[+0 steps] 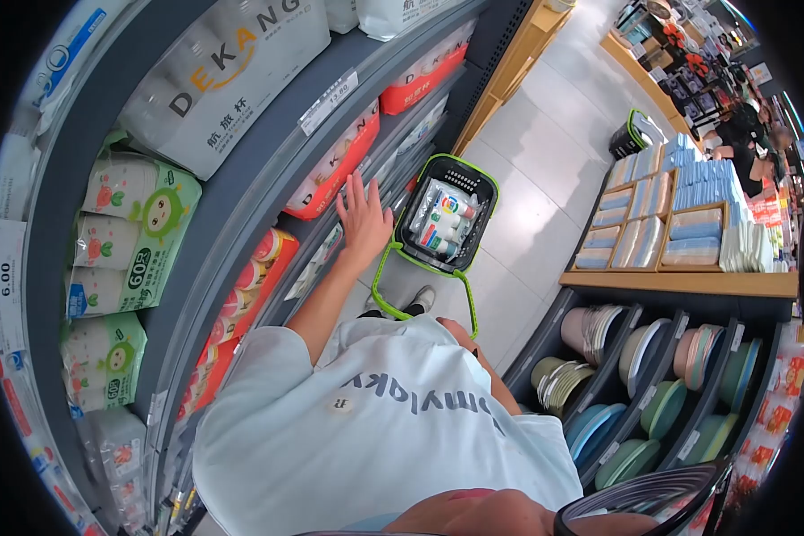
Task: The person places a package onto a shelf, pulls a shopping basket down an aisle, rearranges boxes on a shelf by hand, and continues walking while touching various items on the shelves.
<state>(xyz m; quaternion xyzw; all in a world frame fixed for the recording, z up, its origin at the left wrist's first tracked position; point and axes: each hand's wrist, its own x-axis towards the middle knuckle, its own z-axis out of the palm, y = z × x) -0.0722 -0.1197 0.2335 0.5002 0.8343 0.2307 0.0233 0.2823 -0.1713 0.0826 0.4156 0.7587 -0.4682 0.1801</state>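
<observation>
My left hand (364, 219) reaches toward the shelves on the left, fingers apart and nothing in it, beside a red-and-white pack of cups (337, 171). It is unclear whether the fingertips touch the pack. Low in front of my body, my right hand (456, 331) is closed at the green handle (470, 308) of a black basket (405, 239), its fingers mostly hidden. Inside the basket lie white packages with coloured print (447, 219).
Shelves on the left hold a large DEKANG cup pack (223, 85) and green-and-white packs (138, 237). At right stand racked bowls (590, 330) below folded towels (706, 192). Another basket (632, 136) stands farther back on the tiled floor (531, 156). A person (749, 143) is at the far right.
</observation>
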